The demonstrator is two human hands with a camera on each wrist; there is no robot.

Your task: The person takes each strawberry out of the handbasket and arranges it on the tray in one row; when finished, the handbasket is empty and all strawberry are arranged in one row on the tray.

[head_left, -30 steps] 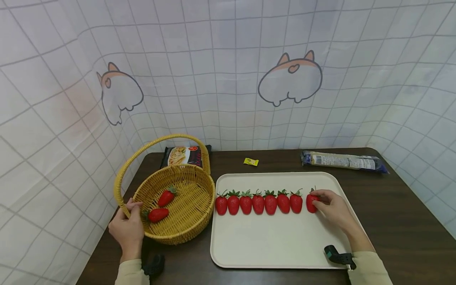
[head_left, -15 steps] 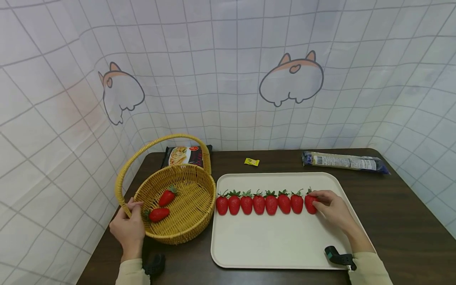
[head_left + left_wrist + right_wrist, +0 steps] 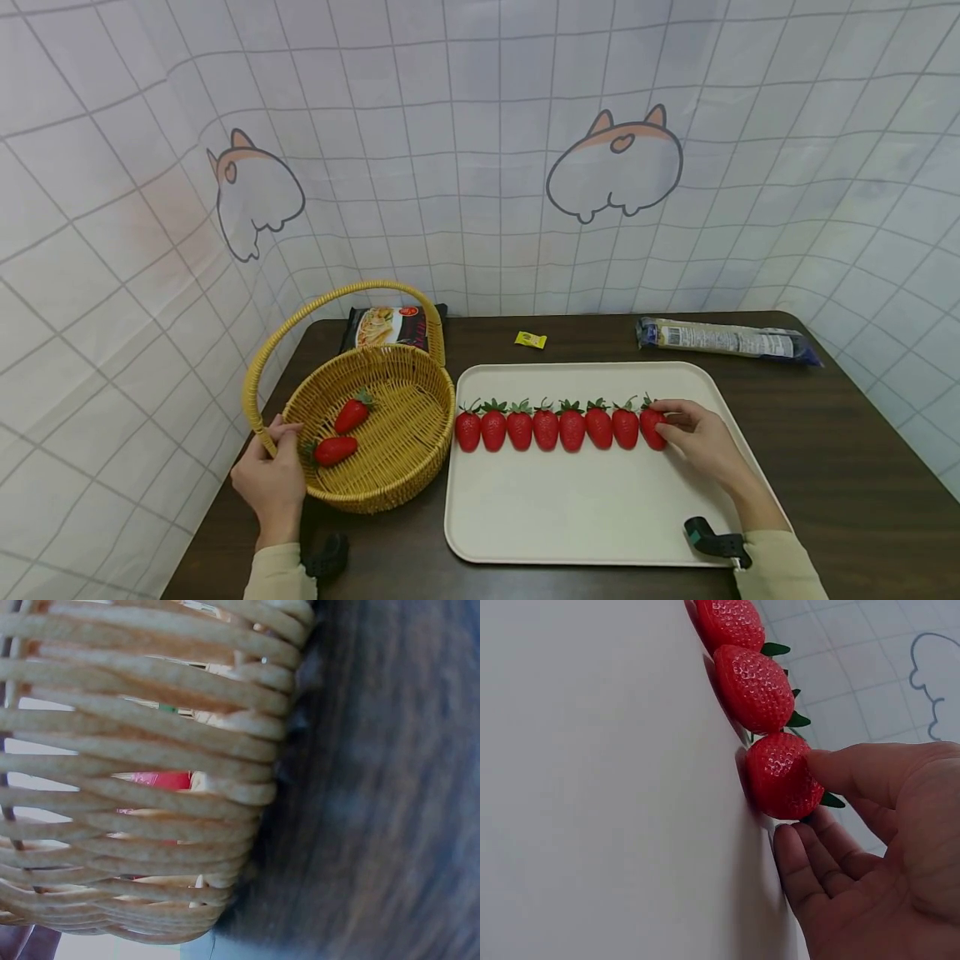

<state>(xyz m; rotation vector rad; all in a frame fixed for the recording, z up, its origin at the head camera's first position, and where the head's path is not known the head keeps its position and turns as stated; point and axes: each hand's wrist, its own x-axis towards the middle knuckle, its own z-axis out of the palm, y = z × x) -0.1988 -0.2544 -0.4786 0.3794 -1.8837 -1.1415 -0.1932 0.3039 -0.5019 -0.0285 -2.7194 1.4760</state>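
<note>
In the head view, my left hand grips the yellow wicker basket where its handle meets the left rim. Two red strawberries lie inside, one strawberry near the front left and another strawberry behind it. Through the weave in the left wrist view, a bit of red shows. On the white tray, several strawberries stand in a row, leaves toward the back. At the row's right end my right hand pinches the last strawberry, its thumb on the fruit, which touches its neighbour.
Behind the basket lies a black food packet. A small yellow wrapped sweet sits behind the tray. A long blue-and-clear package lies at the back right of the dark wooden table. A white gridded curtain surrounds the table.
My right hand has slid the last strawberry left, closing the gap to the row. The left hand keeps its grip on the basket, which stays in place.
</note>
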